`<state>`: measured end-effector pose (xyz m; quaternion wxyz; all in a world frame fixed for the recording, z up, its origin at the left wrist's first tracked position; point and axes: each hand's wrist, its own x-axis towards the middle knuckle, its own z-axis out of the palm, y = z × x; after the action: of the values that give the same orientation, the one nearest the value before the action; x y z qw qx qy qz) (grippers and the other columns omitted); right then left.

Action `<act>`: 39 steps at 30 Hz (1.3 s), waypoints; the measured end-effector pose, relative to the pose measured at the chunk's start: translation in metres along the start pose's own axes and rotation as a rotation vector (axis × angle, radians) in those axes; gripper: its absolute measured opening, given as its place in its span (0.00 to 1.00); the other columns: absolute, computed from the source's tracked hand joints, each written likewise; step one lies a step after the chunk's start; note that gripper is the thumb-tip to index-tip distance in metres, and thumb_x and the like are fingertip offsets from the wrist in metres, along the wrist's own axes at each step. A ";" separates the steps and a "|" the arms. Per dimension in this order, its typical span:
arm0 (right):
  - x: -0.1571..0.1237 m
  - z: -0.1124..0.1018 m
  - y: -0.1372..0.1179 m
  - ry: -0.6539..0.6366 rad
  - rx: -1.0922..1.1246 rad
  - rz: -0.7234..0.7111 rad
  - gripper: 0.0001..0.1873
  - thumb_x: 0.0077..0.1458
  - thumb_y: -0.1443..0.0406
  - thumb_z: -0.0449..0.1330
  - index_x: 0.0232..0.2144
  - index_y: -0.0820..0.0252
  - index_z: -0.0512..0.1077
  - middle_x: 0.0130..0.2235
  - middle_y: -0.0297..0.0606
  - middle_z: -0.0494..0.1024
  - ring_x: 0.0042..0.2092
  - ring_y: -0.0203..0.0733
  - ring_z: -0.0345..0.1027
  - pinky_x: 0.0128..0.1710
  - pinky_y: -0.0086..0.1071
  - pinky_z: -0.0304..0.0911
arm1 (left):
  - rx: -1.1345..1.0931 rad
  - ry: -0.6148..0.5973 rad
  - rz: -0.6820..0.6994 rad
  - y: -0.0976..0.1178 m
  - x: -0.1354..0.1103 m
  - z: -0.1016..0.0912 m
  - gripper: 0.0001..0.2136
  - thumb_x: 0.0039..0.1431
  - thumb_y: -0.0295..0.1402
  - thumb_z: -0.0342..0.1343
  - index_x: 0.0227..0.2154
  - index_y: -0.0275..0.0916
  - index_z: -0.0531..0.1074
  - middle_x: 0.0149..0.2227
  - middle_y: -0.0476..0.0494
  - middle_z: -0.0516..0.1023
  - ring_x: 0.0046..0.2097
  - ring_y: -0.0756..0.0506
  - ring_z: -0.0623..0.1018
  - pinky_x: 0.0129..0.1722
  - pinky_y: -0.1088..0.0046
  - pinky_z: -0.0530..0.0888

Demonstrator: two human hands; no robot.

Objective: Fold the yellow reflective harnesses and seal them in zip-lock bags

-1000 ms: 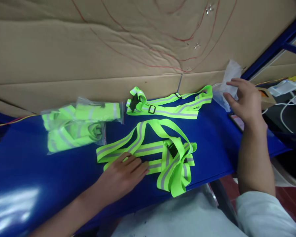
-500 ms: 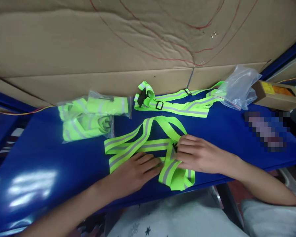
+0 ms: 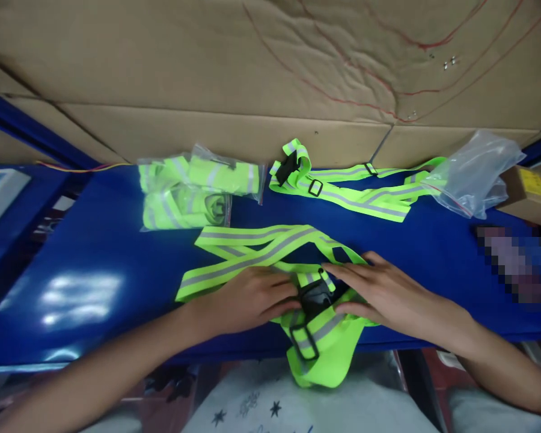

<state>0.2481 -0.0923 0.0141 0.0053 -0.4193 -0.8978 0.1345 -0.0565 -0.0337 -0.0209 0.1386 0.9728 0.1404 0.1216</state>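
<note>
A neon green reflective strap harness (image 3: 252, 246) lies spread on the blue table (image 3: 94, 264) in front of me, its end hanging over the near edge. My left hand (image 3: 247, 297) rests flat on its straps, fingers stretched toward the black buckle (image 3: 314, 296). My right hand (image 3: 379, 288) lies on the straps from the other side, fingers extended and touching the same buckle area. Both hands press the harness down; neither grips it.
A second loose green harness (image 3: 342, 189) lies at the back by the cardboard wall (image 3: 234, 78). Bagged green harnesses (image 3: 193, 192) sit back left. An empty clear plastic bag (image 3: 473, 177) and a small cardboard box (image 3: 532, 192) are at the right.
My right hand left the plastic bag at the right and came down onto the harness beside my left. The straps shifted, and the buckle end now hangs over the near edge.
</note>
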 end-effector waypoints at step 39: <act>0.033 0.033 -0.014 0.529 0.416 -0.202 0.36 0.64 0.52 0.63 0.67 0.59 0.58 0.60 0.51 0.73 0.62 0.51 0.67 0.62 0.49 0.59 | -1.190 0.155 -0.473 0.004 0.005 -0.013 0.07 0.69 0.35 0.58 0.43 0.38 0.68 0.36 0.48 0.74 0.37 0.52 0.75 0.37 0.77 0.73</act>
<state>0.2116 -0.0838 -0.0179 0.3364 -0.3388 -0.8556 0.2001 -0.0541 -0.0328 -0.0064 0.6668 0.6608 0.2694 0.2149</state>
